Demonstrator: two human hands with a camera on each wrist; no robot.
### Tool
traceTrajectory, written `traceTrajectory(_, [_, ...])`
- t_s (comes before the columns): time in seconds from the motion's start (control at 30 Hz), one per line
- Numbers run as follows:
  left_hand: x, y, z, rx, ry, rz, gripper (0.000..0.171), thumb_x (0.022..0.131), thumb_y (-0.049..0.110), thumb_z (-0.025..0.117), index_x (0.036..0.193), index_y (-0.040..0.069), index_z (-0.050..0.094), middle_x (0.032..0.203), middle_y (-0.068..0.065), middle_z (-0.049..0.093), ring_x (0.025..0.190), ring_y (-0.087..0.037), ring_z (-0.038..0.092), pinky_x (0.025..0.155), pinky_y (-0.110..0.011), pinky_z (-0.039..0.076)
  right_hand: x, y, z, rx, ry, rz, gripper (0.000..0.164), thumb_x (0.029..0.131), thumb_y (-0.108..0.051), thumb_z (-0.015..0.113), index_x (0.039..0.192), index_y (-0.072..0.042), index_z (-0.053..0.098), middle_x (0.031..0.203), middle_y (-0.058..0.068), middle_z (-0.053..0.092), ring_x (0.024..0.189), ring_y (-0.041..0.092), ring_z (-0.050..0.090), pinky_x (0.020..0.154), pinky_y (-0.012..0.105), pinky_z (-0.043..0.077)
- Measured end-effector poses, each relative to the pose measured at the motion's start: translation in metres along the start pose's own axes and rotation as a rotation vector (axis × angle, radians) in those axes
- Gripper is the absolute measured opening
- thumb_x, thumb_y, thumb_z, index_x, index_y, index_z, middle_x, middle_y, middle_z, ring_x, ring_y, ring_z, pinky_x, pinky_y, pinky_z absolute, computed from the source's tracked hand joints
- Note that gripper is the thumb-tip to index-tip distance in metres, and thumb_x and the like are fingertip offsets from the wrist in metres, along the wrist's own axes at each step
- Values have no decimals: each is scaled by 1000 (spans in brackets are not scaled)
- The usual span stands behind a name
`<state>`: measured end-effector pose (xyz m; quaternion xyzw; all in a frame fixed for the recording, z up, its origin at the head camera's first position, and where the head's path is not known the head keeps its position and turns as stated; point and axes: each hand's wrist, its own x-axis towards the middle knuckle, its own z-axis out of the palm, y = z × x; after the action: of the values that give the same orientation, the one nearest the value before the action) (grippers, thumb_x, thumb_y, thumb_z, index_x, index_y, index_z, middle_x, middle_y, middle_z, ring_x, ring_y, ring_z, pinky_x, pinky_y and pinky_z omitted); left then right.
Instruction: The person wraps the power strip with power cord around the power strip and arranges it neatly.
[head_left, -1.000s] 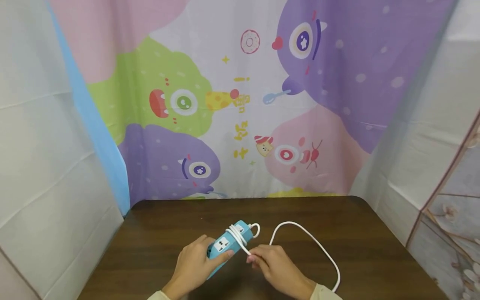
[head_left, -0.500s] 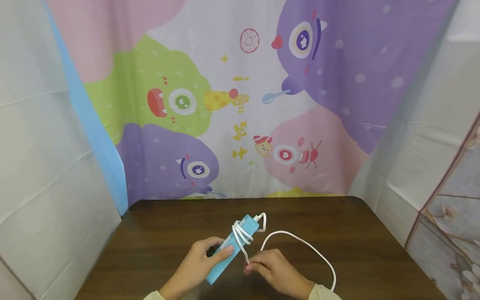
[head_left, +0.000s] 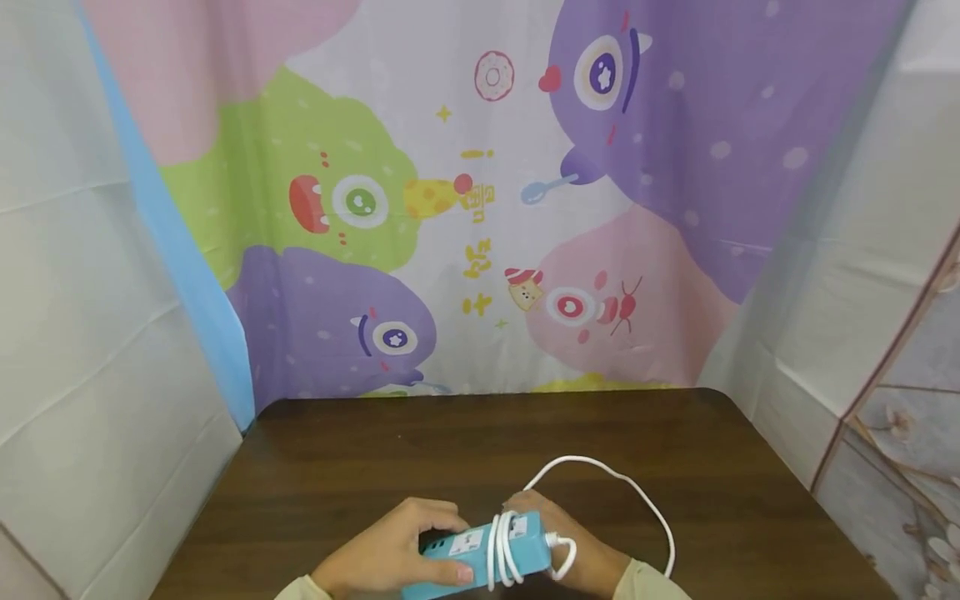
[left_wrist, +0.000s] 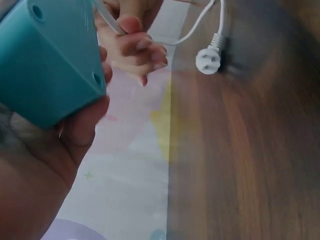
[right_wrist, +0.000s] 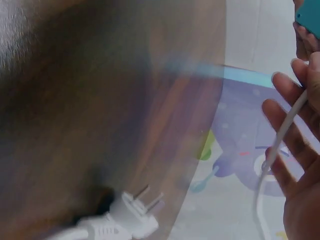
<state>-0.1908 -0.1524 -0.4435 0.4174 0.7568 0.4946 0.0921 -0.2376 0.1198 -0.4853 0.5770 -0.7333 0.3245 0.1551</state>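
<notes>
1. Strip [head_left: 480, 560] is now tipping flatter, sitting in the left hand's [head_left: 390, 550] curled grip.
2. Right hand [head_left: 581, 537] is slipping behind it, pinching the cord [head_left: 573, 458], other fingers spreading loose.
3. So another wrap's probably going on.

Dark wood-grain table [head_left: 375, 450], cartoon-monster curtain [head_left: 450, 242] behind, floral panel [head_left: 900, 458] right

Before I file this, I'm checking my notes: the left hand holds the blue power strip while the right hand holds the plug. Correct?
The right hand holds the white cord, not the plug, as the right wrist view shows. The rest stands.
</notes>
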Motion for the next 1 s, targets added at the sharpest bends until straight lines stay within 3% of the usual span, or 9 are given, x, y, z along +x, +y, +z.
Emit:
traceTrajectory(0.1, [-1, 1, 1, 8, -39, -16, 20, 95, 25, 77, 115, 23, 76, 86, 11, 58, 76, 0, 55, 65, -21, 49, 4, 5, -5, -112, -56, -6, 12, 95, -21, 69, 106, -21, 76, 100, -13, 71, 93, 4, 59, 87, 24, 45])
traceTrajectory(0.23, [0, 2, 6, 147, -63, -27, 23, 94, 41, 76, 111, 24, 76, 88, 15, 59, 75, 3, 55, 64, -19, 50, 7, 13, -10, -219, -75, -40, 11, 95, -26, 71, 103, -24, 79, 97, -17, 72, 86, 2, 55, 80, 22, 39])
traceTrajectory(0.4, [2, -1, 12, 449, -70, 18, 32, 89, 55, 76, 93, 23, 74, 79, 19, 49, 65, 10, 43, 56, -10, 40, 12, 13, -13, -383, -61, -29, 8, 87, -32, 78, 93, -27, 79, 87, -19, 68, 77, 2, 50, 69, 19, 32])
traceTrajectory(0.53, [4, -5, 21, 708, -108, 78, 20, 89, 41, 78, 87, 21, 74, 74, 19, 43, 62, 10, 33, 51, -6, 31, 16, 7, -12, -446, -73, 39, 11, 80, -35, 83, 83, -26, 78, 80, -18, 65, 73, 3, 49, 66, 17, 32])
traceTrajectory(0.63, [5, -7, 28, 862, -91, 88, 11, 86, 30, 79, 83, 22, 72, 74, 18, 44, 62, 9, 33, 49, -8, 29, 19, 0, -11, -478, -68, 94, 14, 79, -36, 83, 80, -24, 76, 78, -16, 63, 72, 2, 51, 64, 18, 37])
traceTrajectory(0.73, [5, -9, 31, 924, -26, 20, 24, 84, 44, 81, 81, 22, 71, 74, 19, 45, 61, 8, 36, 47, -11, 30, 22, -6, -10, -491, -35, 125, 16, 82, -34, 83, 79, -21, 74, 77, -13, 61, 71, 3, 53, 64, 19, 43])
traceTrajectory(0.87, [6, -9, 32, 902, 47, -134, 49, 79, 68, 77, 85, 19, 73, 76, 17, 49, 60, 4, 41, 46, -16, 34, 27, -15, -8, -487, 12, 142, 18, 86, -29, 82, 77, -18, 72, 73, -12, 55, 67, 3, 51, 61, 19, 48])
traceTrajectory(1.0, [5, -10, 32, 868, 84, -261, 55, 81, 72, 72, 87, 17, 73, 81, 10, 60, 61, 0, 46, 46, -21, 37, 31, -22, -5, -491, 9, 144, 15, 91, -22, 80, 79, -18, 72, 74, -12, 51, 67, 2, 48, 59, 18, 47])
